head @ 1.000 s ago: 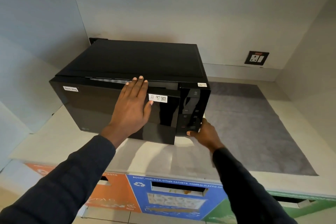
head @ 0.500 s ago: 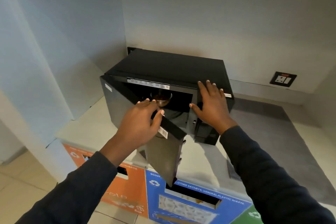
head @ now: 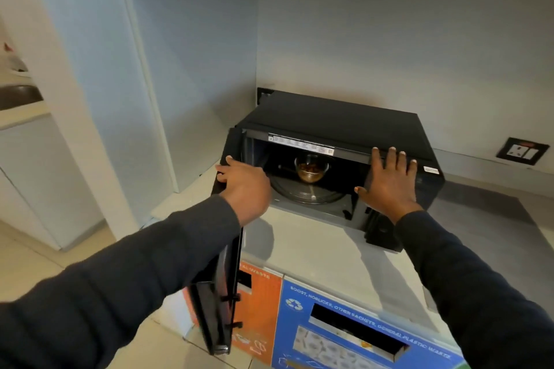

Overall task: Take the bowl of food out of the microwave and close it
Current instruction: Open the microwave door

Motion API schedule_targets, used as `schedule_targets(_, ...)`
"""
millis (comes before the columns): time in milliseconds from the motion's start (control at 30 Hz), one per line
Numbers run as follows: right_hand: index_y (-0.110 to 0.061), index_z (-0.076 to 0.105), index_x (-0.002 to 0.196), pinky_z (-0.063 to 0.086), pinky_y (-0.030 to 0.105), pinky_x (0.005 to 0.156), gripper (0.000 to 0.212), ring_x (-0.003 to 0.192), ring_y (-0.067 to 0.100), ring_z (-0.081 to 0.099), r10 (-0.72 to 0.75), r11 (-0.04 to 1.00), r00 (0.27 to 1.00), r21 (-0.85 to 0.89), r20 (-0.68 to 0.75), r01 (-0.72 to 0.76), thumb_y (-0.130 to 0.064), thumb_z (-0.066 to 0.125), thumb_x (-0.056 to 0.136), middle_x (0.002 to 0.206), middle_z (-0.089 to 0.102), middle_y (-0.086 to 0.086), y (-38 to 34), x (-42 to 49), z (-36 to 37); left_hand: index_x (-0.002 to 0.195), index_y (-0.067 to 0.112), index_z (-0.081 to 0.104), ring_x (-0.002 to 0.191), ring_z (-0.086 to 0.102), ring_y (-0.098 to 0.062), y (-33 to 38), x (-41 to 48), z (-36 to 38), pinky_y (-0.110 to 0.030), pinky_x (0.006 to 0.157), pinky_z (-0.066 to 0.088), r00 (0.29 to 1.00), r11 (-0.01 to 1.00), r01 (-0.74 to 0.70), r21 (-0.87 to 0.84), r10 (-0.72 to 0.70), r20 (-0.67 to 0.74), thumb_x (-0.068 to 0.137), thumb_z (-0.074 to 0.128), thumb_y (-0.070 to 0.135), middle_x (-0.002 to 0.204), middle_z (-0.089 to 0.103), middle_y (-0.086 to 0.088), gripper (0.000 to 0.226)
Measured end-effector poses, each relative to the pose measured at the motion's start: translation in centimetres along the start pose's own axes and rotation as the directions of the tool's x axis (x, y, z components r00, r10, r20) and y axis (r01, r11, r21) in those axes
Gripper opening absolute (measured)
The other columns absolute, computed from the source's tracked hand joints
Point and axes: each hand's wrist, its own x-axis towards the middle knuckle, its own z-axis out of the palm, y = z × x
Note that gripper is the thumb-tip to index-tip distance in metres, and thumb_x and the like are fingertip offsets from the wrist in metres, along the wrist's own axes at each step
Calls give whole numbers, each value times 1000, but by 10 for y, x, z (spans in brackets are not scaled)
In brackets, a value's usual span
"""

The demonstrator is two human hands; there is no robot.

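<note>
A black microwave stands on a pale counter in a corner. Its door is swung wide to the left. Inside, on the glass turntable, sits a clear glass bowl with brown food in it. My left hand grips the top edge of the door. My right hand lies flat, fingers spread, against the control panel side of the microwave front, holding nothing.
A grey mat lies on the counter right of the microwave. A wall socket is at the right. Below the counter are an orange bin front and a blue one. A white cabinet stands at the left.
The door went from closed to fully swung out, my left hand riding its top edge. My right hand moved from the panel's lower corner up onto the microwave front. The bowl came into sight.
</note>
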Motion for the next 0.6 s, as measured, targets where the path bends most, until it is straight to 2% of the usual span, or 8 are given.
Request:
schedule_targets(133, -15, 4, 162, 7, 61, 124, 106, 155, 45, 6, 22, 999, 1000, -27, 0, -22, -61, 63, 86, 168, 6, 25, -4, -1, 0, 155, -3, 18, 134, 37, -64, -4, 17, 12, -59, 104, 47, 990, 988, 143, 58, -142, -15, 97, 56, 2, 151, 21, -49, 70)
schedule_targets(267, -16, 6, 162, 7, 61, 124, 109, 155, 45, 6, 41, 998, 999, -37, -12, -41, -62, 66, 84, 168, 8, 25, -7, 0, 2, 154, -4, 23, 126, 50, -61, -14, 22, 25, -54, 94, 56, 978, 969, 207, 138, -202, -49, 98, 54, 5, 144, 33, -48, 64)
schedule_targets(433, -17, 7, 161, 7, 61, 124, 112, 155, 44, 7, 58, 997, 998, -52, -21, -59, -64, 68, 80, 168, 9, 24, -6, 2, 6, 151, -6, 31, 128, 46, -63, -18, 24, 48, -59, 98, 52, 955, 947, 294, 130, -289, -61, 99, 56, 15, 146, 30, -48, 61)
schedule_targets(600, -19, 6, 162, 5, 60, 124, 112, 156, 42, 4, 95, 995, 995, -40, 3, -95, -65, 67, 80, 169, 6, 21, -13, 3, 4, 152, -6, 29, 127, 43, -66, -16, 27, 65, -62, 99, 50, 958, 944, 276, 180, -256, -126, 97, 63, 24, 144, 26, -53, 72)
